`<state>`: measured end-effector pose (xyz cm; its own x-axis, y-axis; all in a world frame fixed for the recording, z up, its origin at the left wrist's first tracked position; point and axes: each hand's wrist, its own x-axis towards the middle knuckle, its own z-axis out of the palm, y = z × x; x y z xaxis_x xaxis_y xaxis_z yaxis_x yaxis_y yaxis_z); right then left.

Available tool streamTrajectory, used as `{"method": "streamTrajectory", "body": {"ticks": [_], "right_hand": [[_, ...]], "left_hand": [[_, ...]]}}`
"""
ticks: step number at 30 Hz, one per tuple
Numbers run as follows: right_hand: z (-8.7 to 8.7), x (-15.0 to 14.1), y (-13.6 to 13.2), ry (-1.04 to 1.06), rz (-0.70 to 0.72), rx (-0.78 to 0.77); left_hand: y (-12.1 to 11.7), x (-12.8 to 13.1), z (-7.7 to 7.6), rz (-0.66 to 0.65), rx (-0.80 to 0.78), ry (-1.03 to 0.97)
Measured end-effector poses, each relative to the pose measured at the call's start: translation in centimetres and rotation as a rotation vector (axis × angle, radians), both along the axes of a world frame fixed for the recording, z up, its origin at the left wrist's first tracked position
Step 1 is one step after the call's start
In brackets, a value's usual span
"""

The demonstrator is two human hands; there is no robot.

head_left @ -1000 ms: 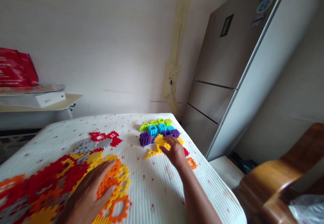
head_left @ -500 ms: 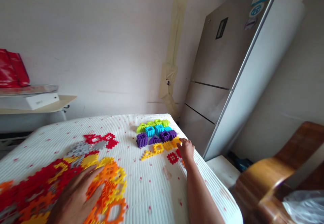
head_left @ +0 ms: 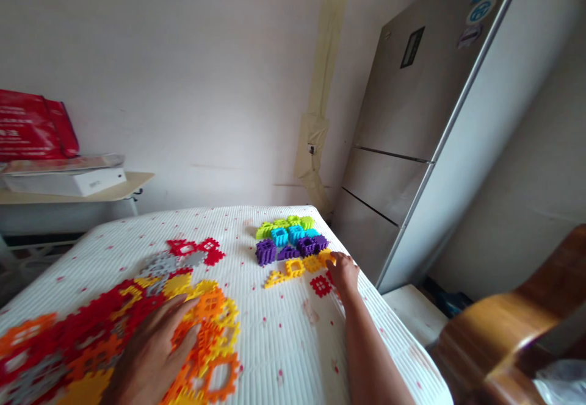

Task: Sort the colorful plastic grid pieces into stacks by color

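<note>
My left hand (head_left: 155, 347) rests on a mixed pile of flat plastic interlocking blocks, thumb and fingers apart. Around it lie an orange window-shaped block (head_left: 211, 305), an orange open-frame block (head_left: 220, 378) and several red blocks (head_left: 89, 326). Across the table, my right hand (head_left: 347, 274) has its fingers curled at a yellow interlocking block (head_left: 325, 257), at the right end of a yellow row. Just below that row is a red window-shaped block (head_left: 320, 286); another red block is partly hidden by the hand. Purple blocks (head_left: 266, 252), blue blocks (head_left: 279, 236) and lime-green blocks (head_left: 293, 222) sit in rows behind.
A white ribbed cover with red spots lies over the table (head_left: 274, 356). Grey blocks (head_left: 160, 264) sit at the pile's far end. Beyond the right edge stand a fridge (head_left: 389, 149) and a wooden chair (head_left: 503, 319). A shelf at left holds a red bag (head_left: 34, 125) and a white box (head_left: 68, 180).
The view has turned slightly left, so everything sits further right. My right hand stays at the end of the yellow row; my left hand stays on the pile.
</note>
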<state>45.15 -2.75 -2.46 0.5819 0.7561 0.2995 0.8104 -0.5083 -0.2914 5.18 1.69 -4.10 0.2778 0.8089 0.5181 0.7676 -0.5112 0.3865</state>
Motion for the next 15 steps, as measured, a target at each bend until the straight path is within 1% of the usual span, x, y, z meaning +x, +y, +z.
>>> {"method": "streamTrajectory", "body": {"ticks": [2, 5, 7, 8, 10, 12, 15], "right_hand": [[0.0, -0.1, -0.1, -0.025, -0.01, 0.018], [0.0, -0.3, 0.0, -0.094, -0.023, 0.101], [0.0, -0.6, 0.2, -0.154, 0.003, 0.177], [-0.1, -0.7, 0.4, -0.181, 0.026, 0.214], [-0.3, -1.1, 0.8, -0.227, 0.087, 0.284], [-0.7, -1.5, 1.2, -0.266, 0.16, 0.352], [-1.3, -2.0, 1.6, -0.314, 0.236, 0.42]], "left_hand": [[0.1, -0.4, 0.6, 0.017, -0.003, 0.002], [0.5, -1.3, 2.6, 0.065, -0.026, -0.002], [1.3, -1.9, 4.3, 0.103, -0.126, 0.048], [2.0, -2.2, 5.1, 0.102, -0.213, 0.098], [3.6, -2.5, 6.3, 0.114, -0.268, 0.133], [5.5, -2.6, 6.8, 0.106, -0.32, 0.166], [8.1, -2.3, 6.5, 0.077, -0.399, 0.208]]}}
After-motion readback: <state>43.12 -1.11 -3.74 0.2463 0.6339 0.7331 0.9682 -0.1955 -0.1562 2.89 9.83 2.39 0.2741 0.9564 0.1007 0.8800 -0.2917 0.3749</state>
